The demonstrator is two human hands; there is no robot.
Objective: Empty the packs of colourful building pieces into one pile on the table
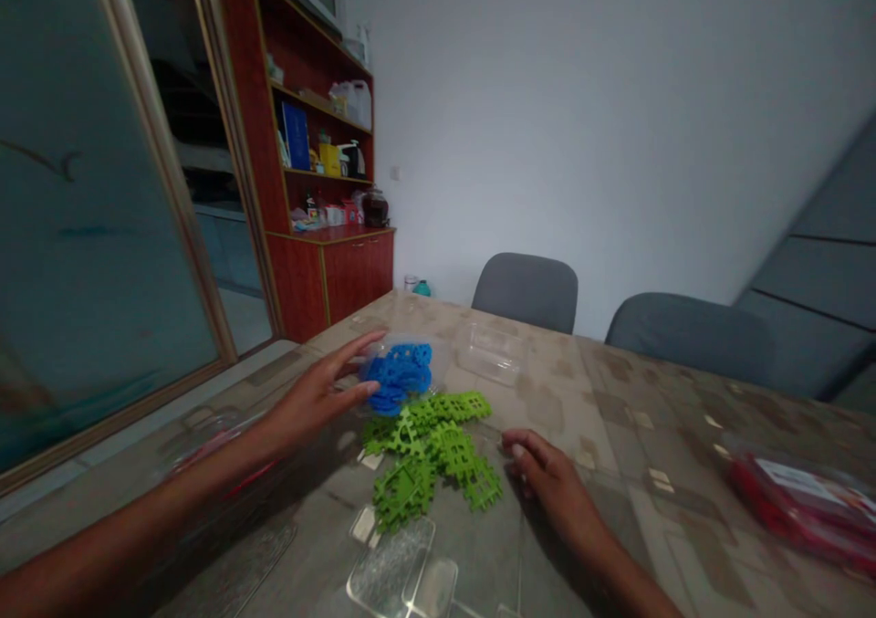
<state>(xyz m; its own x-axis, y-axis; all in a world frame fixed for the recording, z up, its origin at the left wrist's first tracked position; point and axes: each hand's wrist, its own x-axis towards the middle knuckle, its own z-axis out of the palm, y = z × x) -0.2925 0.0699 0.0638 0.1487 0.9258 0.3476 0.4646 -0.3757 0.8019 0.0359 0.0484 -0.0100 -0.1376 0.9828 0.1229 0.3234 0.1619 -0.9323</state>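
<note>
Nearest, in front of the heap of green interlocking pieces [431, 458], clear plastic lids [402, 574] lie flat at the table's [630, 435] near edge, just short of the heap. The right hand [551, 481] rests palm down on the tabletop just right of the heap, beside its outermost piece. Its fingers are loosely curled and nothing shows in its grip. Right of that hand the tabletop is bare as far as a red packet [800, 504], which lies well apart near the right edge.

The left hand [321, 397] reaches in left of the heap, fingers spread wide and not closed on anything. Its fingertips are at the left wall of a clear tub of blue pieces [401, 376], which stands just behind the heap and touches its far pieces. An empty clear container [491, 353] sits behind and right of the heap, with bare surface around it. Beyond the far edge stand two grey chairs [526, 289].
</note>
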